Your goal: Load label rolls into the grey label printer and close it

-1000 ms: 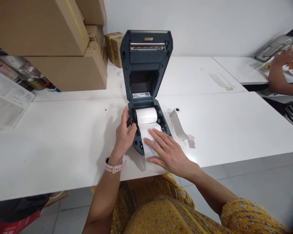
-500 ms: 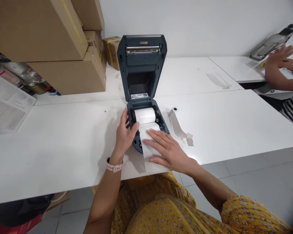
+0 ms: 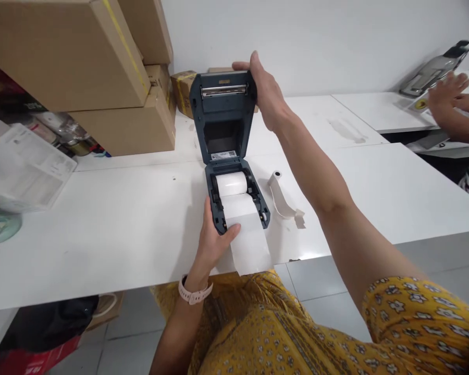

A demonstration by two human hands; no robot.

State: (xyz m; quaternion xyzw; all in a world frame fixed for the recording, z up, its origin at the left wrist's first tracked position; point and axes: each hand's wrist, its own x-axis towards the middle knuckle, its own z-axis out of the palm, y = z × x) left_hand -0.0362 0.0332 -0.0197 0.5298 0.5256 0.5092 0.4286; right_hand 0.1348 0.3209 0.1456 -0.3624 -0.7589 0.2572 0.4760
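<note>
One printer (image 3: 260, 197), dark, in head view: stands on the white counter (image 3: 121, 224) near its front edge, lid (image 3: 224, 112) raised. White paper roll (image 3: 231, 184) sits inside; its strip (image 3: 252, 252) runs forward past the printer's front. Left hand (image 3: 214, 240) at the front left corner: thumb on the strip, spread from the fingers, which lie by the printer's side; cannot tell whether it grips. Right hand (image 3: 269, 99) at the lid's upper right corner, thumb raised; fingers partly hidden, clasp cannot be told. Smaller roll (image 3: 275, 178), tail unwound, lies just right of printer. Cardboard boxes (image 3: 128, 127) stacked back left.
</note>
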